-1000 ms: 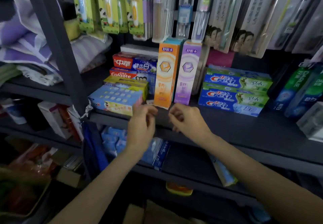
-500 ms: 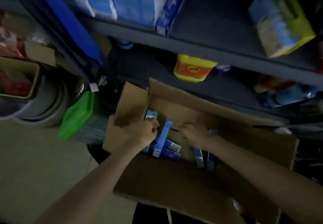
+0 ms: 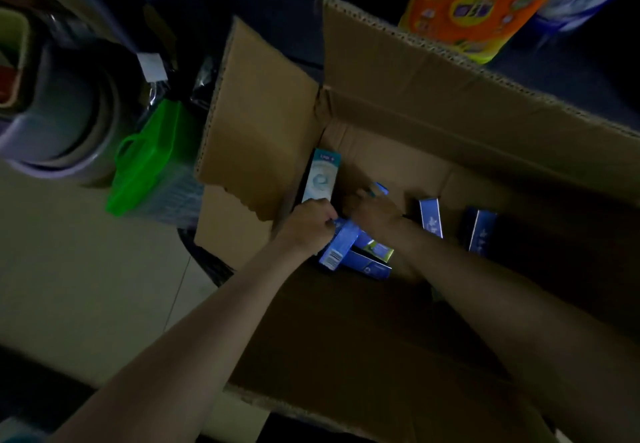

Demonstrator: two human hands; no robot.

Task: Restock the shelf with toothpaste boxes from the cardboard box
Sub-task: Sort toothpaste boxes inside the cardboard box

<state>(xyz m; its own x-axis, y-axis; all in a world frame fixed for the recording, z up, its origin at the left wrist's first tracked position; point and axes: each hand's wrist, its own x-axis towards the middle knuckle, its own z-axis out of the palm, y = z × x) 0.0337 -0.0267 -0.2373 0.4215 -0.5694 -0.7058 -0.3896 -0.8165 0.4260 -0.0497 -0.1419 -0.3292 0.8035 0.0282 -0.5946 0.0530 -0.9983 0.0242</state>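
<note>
Head view is showing us both of our hands reaching down into the open brown corrugated cardboard box (image 3: pixel 398 124), which is filling the centre and right of the frame. Our left hand (image 3: pixel 310 223) is curling its fingers round the lower end of a tall pale teal-and-white toothpaste box (image 3: pixel 320 179) that is standing upright against the carton's left inner wall, just left of centre. Our right hand (image 3: pixel 375 210) is lying just beside it, knuckles up, fingers bent down among the cartons; a small blue edge is showing at its fingertips, but we cannot tell whether it is gripping anything. Directly below the two hands, a blue toothpaste box with a barcode end (image 3: pixel 341 245) is slanting over two more blue boxes (image 3: pixel 372 261) lying flat on the carton floor. To the right of our right forearm, two dark blue toothpaste boxes (image 3: pixel 431 217) are standing on end, apart from each other, the farther one (image 3: pixel 479 231) nearer the right edge.

Moving outward, a wide cardboard flap (image 3: pixel 258 124) is folding out to the left. Beyond it, at centre left, a bright green plastic container (image 3: pixel 145 165) is sitting on the pale floor, with stacked grey round basins (image 3: pixel 59 120) at the upper left. At the upper right, an orange-and-yellow labelled tub (image 3: pixel 467 10) is sitting on the dark shelf behind the carton.
</note>
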